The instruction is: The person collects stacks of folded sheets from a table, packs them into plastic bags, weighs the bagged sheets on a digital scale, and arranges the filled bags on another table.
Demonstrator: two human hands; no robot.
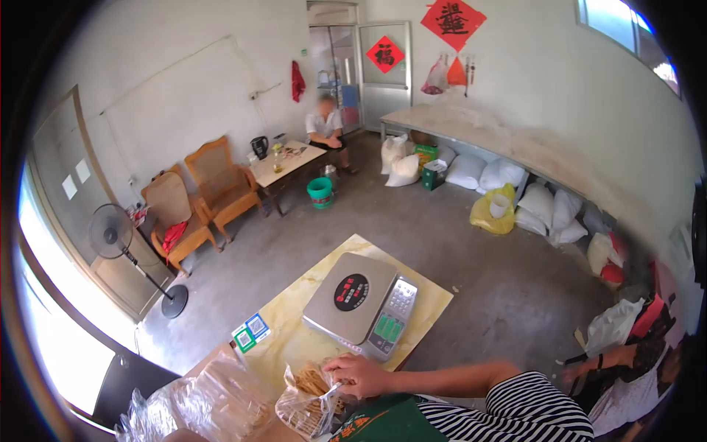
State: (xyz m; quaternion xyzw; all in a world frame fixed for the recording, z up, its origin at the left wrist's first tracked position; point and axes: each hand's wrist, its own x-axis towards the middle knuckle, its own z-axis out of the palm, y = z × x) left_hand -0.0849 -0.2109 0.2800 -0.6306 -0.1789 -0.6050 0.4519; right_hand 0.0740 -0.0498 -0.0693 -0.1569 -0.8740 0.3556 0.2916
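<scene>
My right hand (357,376) is closed on the edge of a clear plastic bag (294,409), which holds thin yellowish-brown food pieces (313,383). Skin shows at the bottom edge, left of this bag, but the fingers of my left hand cannot be made out. A digital scale (361,302) with a bare metal plate lies just beyond my right hand on the yellow marbled table (283,309). Clear plastic bags or packaging (221,398) are heaped on the left. Two QR code cards (251,332) lie at the table's left edge.
Another person's forearm (611,359) shows at the right. A seated person (325,125) is by a low table (287,163) at the back. A standing fan (112,234), chairs (221,184) and a green bucket (320,193) stand left; sacks (465,172) lie under a long bench (471,125).
</scene>
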